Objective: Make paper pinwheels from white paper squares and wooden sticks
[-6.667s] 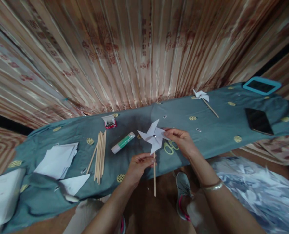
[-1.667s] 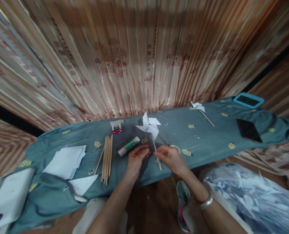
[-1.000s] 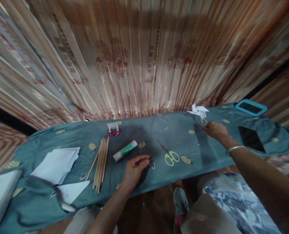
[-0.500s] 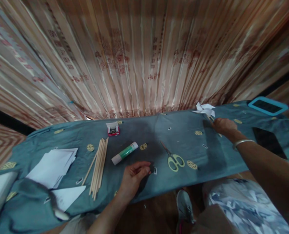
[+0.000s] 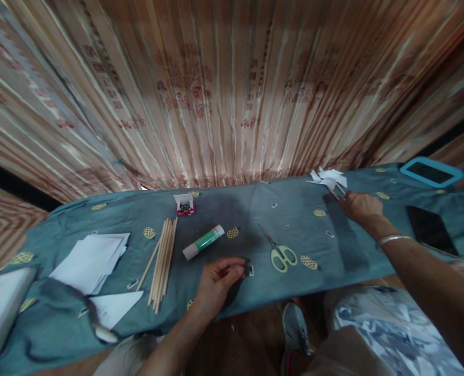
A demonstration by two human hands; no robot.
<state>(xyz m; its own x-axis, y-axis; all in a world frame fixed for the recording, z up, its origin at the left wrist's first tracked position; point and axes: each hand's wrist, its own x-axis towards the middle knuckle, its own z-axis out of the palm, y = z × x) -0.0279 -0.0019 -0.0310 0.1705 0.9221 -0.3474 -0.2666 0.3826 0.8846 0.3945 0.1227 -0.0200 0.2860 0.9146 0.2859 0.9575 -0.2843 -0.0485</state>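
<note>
My right hand (image 5: 360,206) reaches to the far right of the table and is closed round the wooden stick of a white paper pinwheel (image 5: 329,178). That pinwheel lies against a second one by the curtain. My left hand (image 5: 219,275) rests on the teal cloth (image 5: 98,219) near the front edge with its fingers curled. Its fingertips are beside a small dark tab (image 5: 250,270); I cannot see whether they hold anything. Yellow-handled scissors (image 5: 281,254) lie between the two hands. A green and white glue stick (image 5: 203,242) lies just beyond my left hand.
A bundle of wooden sticks (image 5: 162,251), a stack of white paper squares (image 5: 91,255) and a paper triangle (image 5: 117,306) lie to the left. A small red box of pins (image 5: 185,204) is at the back. A black phone (image 5: 429,230) and a blue-framed device (image 5: 430,171) are at the right.
My right hand has carried the pinwheel from the middle of the table to the far right, beside the other one. My left hand let go of the stick and settled on the cloth.
</note>
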